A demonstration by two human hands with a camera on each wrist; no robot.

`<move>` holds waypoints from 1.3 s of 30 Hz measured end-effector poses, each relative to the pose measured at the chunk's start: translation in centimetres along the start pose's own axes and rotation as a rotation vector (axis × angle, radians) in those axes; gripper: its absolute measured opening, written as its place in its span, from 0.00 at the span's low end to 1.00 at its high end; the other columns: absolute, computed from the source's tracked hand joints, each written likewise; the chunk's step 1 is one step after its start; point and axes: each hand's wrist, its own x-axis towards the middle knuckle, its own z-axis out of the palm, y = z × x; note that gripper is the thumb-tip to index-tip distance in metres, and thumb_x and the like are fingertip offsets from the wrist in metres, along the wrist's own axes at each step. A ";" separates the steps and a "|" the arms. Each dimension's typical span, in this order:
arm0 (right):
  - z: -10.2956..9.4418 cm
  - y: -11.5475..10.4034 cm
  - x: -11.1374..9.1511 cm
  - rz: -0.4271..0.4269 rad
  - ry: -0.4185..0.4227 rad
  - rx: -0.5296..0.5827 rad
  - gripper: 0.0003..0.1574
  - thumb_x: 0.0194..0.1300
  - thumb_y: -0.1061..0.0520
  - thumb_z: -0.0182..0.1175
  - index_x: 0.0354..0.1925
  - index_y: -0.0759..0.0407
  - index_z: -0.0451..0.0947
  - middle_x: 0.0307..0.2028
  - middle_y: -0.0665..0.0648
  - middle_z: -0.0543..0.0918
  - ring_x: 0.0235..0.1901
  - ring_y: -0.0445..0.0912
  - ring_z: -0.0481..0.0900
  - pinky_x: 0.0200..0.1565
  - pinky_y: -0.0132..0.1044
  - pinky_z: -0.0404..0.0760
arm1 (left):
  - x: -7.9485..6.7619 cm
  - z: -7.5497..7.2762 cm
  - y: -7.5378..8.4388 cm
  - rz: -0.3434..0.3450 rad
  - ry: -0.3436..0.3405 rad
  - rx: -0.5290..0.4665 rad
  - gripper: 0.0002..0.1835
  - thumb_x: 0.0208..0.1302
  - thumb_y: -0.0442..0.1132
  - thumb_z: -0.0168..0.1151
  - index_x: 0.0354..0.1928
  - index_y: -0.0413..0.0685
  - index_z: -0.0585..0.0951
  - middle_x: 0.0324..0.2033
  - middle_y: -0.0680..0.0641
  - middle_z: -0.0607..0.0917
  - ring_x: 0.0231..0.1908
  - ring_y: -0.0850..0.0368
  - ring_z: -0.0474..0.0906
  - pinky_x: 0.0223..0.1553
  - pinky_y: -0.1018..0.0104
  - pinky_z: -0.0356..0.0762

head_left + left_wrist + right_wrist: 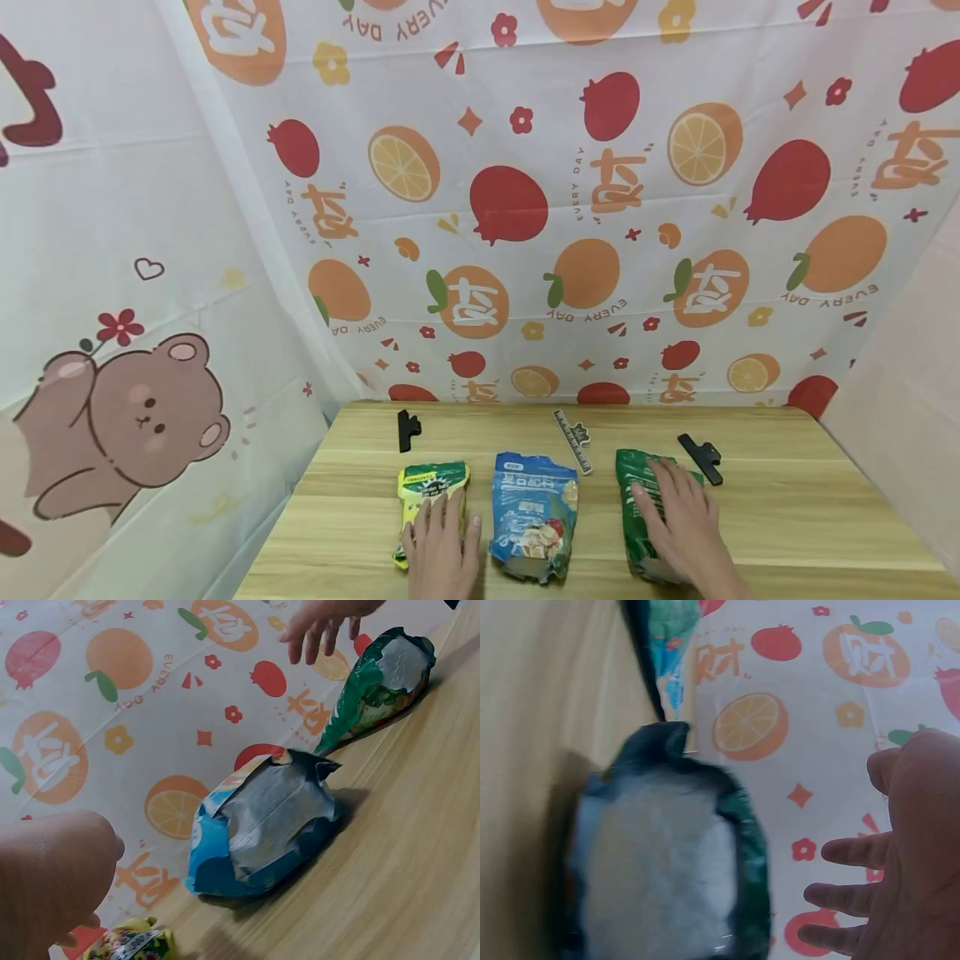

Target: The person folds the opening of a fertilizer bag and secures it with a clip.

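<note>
My left hand (441, 550) is over a yellow and green printed bag (412, 498), its fingers extended across the front. In the left wrist view, only the top corner of that yellow bag (135, 941) shows below the hand. My right hand (688, 529) hovers above a dark green bag (634, 521) with straight, spread fingers. A gap between that hand and the green bag shows in the left wrist view. Between the two hands lies a blue printed bag (531, 508). Silvery folded ends of the blue bag (274, 814) and green bag (664, 862) face the wearer.
Behind the bags lie a black clip (408, 431) at left, a pale clip with ruler-like markings (573, 442) in the middle and another black clip (702, 459) at right. The wooden table (345, 500) ends at a fruit-printed curtain (525, 333), with a bear-printed curtain (247, 367) on the left.
</note>
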 end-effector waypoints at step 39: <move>0.2 -5.7 6.0 -0.371 -0.050 -0.146 0.37 0.77 0.38 0.51 0.72 0.58 0.67 0.69 0.65 0.73 0.71 0.65 0.66 0.66 0.68 0.66 | 0.8 -4.8 -6.9 0.013 0.020 0.053 0.27 0.78 0.53 0.50 0.69 0.44 0.72 0.64 0.33 0.77 0.67 0.29 0.67 0.65 0.26 0.59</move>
